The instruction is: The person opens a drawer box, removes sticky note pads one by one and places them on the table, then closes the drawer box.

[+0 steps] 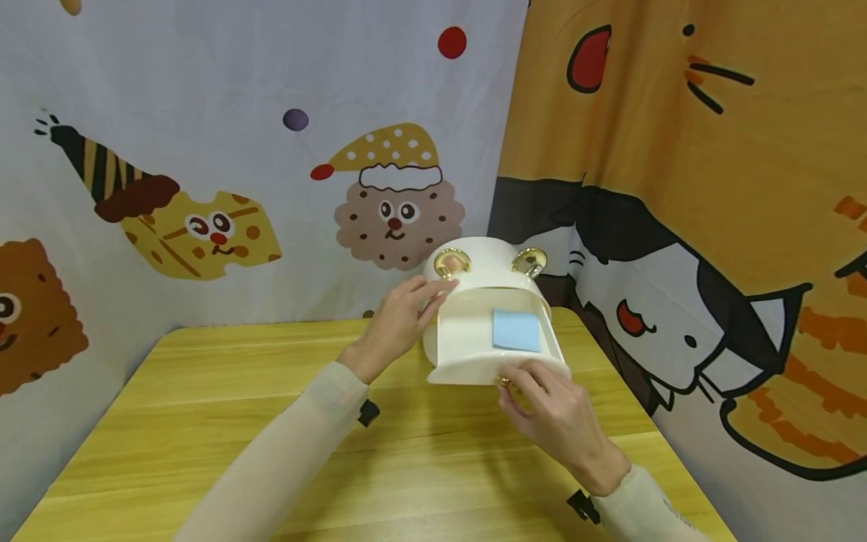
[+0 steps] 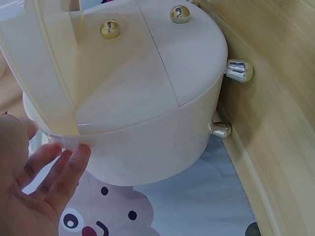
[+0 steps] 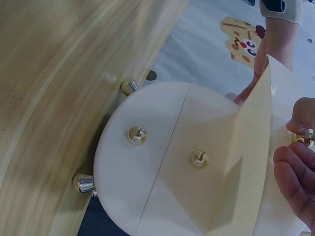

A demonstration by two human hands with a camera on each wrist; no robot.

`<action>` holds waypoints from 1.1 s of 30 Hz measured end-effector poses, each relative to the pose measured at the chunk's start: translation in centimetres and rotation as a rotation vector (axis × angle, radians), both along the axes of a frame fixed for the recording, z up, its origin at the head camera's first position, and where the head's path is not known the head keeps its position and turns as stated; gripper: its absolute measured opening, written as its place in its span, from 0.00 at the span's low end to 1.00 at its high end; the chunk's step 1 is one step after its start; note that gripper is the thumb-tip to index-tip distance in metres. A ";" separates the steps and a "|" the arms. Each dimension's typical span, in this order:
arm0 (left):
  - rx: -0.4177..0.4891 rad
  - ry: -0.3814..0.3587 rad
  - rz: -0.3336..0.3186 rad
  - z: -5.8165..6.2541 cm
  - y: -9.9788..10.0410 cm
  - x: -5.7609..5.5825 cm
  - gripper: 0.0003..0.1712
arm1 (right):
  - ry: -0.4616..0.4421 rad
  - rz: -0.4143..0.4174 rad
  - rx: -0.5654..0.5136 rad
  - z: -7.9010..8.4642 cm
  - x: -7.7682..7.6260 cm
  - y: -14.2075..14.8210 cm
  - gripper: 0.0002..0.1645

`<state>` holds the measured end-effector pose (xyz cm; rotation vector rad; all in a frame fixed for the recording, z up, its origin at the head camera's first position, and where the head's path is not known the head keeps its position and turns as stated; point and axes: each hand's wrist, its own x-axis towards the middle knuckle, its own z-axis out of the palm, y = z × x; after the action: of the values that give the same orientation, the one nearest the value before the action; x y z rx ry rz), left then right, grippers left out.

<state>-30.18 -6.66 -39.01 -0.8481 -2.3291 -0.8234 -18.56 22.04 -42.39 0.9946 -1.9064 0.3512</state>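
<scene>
A white, round-sided storage box with two gold ear shapes stands at the back of the table. Its upper drawer is pulled out, and a light blue pad of square notes lies inside. My right hand pinches the gold knob on the drawer front between thumb and fingers. With its fingers extended, my left hand touches the box's upper left side. Two more gold knobs, an upper one and a lower one, sit on the box front below the drawer.
The box stands on gold-tipped feet on a wood-grain table. Printed cartoon curtains hang close behind it, a pale one and an orange one at the right.
</scene>
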 end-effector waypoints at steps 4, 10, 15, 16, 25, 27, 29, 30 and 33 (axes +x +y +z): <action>0.000 0.005 -0.002 -0.1 0.0 -0.1 0.20 | -0.002 0.000 0.000 -0.2 0.1 0.1 0.17; -0.002 -0.001 -0.002 -0.1 0.0 0.0 0.20 | 0.005 0.000 -0.003 -0.3 0.2 0.1 0.16; -0.009 -0.006 0.003 -0.1 0.0 0.0 0.21 | 0.021 0.013 -0.004 -0.5 0.2 0.2 0.15; -0.007 -0.007 0.002 -0.1 -0.1 0.0 0.21 | 0.023 0.016 -0.005 -0.5 0.2 0.2 0.15; 0.001 0.000 -0.007 -0.2 -0.1 0.1 0.22 | 0.045 0.037 0.004 -0.4 0.3 0.3 0.14; 0.000 0.006 -0.010 -0.2 -0.1 0.0 0.22 | 0.050 0.045 0.007 -0.3 0.2 0.3 0.14; 0.002 0.008 -0.014 -0.3 -0.1 0.0 0.22 | 0.053 0.054 0.008 -0.2 0.2 0.4 0.15; 0.004 0.014 -0.016 -0.3 0.0 0.0 0.22 | 0.053 0.056 0.009 -0.2 0.2 0.4 0.15; 0.005 0.020 -0.017 -0.3 0.0 0.0 0.22 | 0.066 0.060 0.011 0.0 0.2 0.4 0.17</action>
<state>-30.18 -6.69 -39.26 -0.8712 -2.3044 -0.8245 -18.39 22.39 -42.38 1.0597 -1.8240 0.3389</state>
